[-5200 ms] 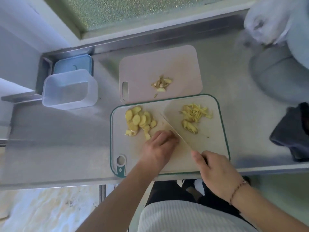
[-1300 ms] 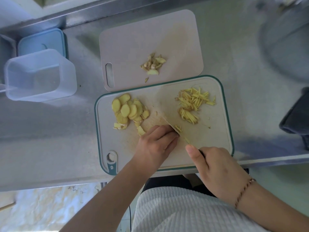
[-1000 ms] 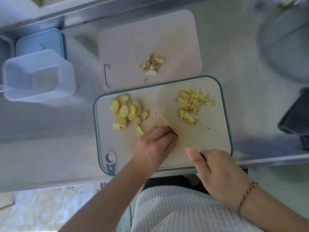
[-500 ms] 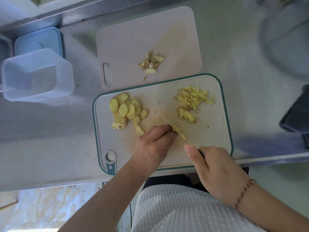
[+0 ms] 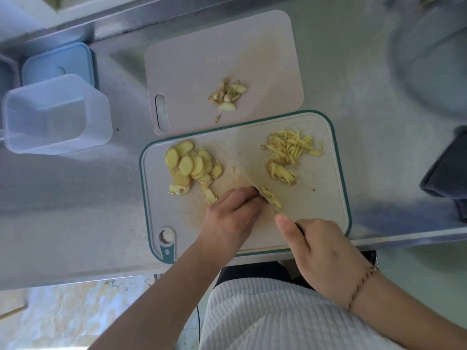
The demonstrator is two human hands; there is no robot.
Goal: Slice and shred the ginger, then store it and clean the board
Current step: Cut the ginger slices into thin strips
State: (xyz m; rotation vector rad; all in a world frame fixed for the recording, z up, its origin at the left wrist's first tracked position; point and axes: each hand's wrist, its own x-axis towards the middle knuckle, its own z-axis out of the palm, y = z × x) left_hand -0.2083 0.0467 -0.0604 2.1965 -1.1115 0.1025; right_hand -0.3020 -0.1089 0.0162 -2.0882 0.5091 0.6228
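Observation:
A teal-rimmed cutting board [image 5: 326, 218] lies at the counter's front edge. A pile of ginger slices [image 5: 193, 166] sits on its left part and a heap of ginger shreds [image 5: 288, 152] on its right. My right hand [image 5: 321, 251] grips the knife handle; the knife blade [image 5: 240, 168] runs diagonally across the board. My left hand [image 5: 231, 215] has curled fingers that hold down ginger hidden beneath them, right against the blade. Fresh shreds [image 5: 271, 198] lie just right of the blade.
A pink board [image 5: 202, 59] with ginger peelings [image 5: 227, 96] lies behind the teal one. A clear plastic container [image 5: 54, 114] and its blue lid [image 5: 59, 64] stand at the left. A dark cloth [image 5: 447, 173] lies at the right edge, with a round basin [image 5: 429, 54] behind it.
The blade has kept chopping beside my left fingers, and a small row of new shreds has built up right of it. My left hand stayed where it was.

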